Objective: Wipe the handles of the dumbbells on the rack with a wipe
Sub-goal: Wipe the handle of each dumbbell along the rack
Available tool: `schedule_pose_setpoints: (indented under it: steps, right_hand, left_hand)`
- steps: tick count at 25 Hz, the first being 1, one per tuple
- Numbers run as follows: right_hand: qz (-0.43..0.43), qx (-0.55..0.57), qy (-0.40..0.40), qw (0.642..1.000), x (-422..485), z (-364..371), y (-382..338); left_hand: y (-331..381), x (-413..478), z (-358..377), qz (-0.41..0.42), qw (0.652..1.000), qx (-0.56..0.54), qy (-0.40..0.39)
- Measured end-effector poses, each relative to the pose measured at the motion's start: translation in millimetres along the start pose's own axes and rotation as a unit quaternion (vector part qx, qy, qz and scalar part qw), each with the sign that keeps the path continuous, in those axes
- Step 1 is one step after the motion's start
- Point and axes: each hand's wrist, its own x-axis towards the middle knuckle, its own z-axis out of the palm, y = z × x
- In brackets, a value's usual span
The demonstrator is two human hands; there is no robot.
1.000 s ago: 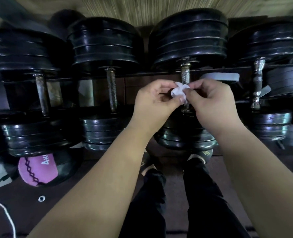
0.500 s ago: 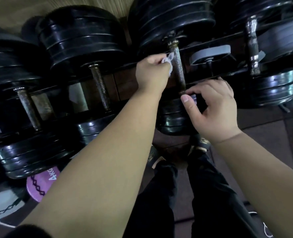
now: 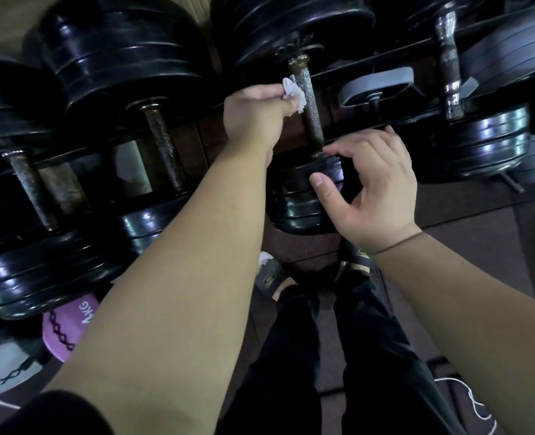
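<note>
Several black plate dumbbells lie side by side on a dark rack point(image 3: 369, 65). My left hand point(image 3: 255, 116) pinches a crumpled white wipe point(image 3: 74, 92) and presses it against the left side of the knurled handle point(image 3: 310, 108) of the middle dumbbell, near its upper end. Lower down, my right hand point(image 3: 374, 189) hovers with loosely curled fingers over that dumbbell's near plates point(image 3: 294, 202); its index fingertip is next to the handle's lower end and it holds nothing. More handles show to the left point(image 3: 162, 149) and to the right point(image 3: 448, 61).
A grey plate dumbbell point(image 3: 376, 87) sits behind the rack rail on the right. A pink ball point(image 3: 68, 321) and a white one point(image 3: 2, 368) lie on the floor at lower left. My legs and sandals stand below the rack; a white cord point(image 3: 476, 403) trails at lower right.
My hands parted: the left carried the wipe up to the middle handle and now presses it there, while the right let go and dropped beside the near plates. The view shifted right.
</note>
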Motion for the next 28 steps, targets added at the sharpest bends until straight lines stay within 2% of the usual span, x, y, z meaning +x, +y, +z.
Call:
schedule_pose_setpoints:
  steps: [3,7,9,15,19,21,23,25,26,28]
  right_hand:
    - [-0.009,0.000,0.003,1.000,-0.8,1.1,1.3]
    - [-0.010,0.000,0.005,1.000,-1.6,2.6,2.6]
    - [-0.009,0.001,0.007,1.000,-1.6,3.4,3.2]
    - [-0.012,-0.003,0.012,1.000,-1.1,4.0,4.2]
    - [-0.009,-0.004,0.015,1.000,-0.4,3.7,3.1]
    - [-0.009,-0.005,0.015,1.000,-0.5,4.6,3.2]
    - [-0.008,-0.006,0.015,1.000,-0.3,4.2,3.6]
    - [-0.010,-0.008,0.017,1.000,-0.2,3.7,3.6]
    - [-0.011,-0.010,0.017,1.000,-0.2,3.7,3.4]
    - [-0.011,-0.009,0.017,1.000,-0.7,3.7,2.8]
  left_hand:
    - [-2.1,-1.7,0.3,0.010,1.000,-0.013,-0.021]
    - [-5.7,14.0,7.0,0.054,0.997,-0.040,0.036]
    - [-11.3,21.8,7.7,0.096,0.994,-0.002,0.056]
    - [-26.2,3.9,-6.9,0.108,0.985,0.131,-0.027]
    - [-5.7,16.9,-0.9,0.158,0.982,0.098,0.044]
    - [-3.4,27.3,1.7,0.169,0.979,0.099,0.053]
    - [-12.5,19.4,-1.1,0.137,0.983,0.120,0.024]
    - [-27.1,3.8,-9.8,0.092,0.978,0.184,-0.042]
    - [-30.4,-1.5,-13.1,0.084,0.973,0.204,-0.064]
    - [-25.4,1.4,-13.6,0.108,0.974,0.193,-0.055]
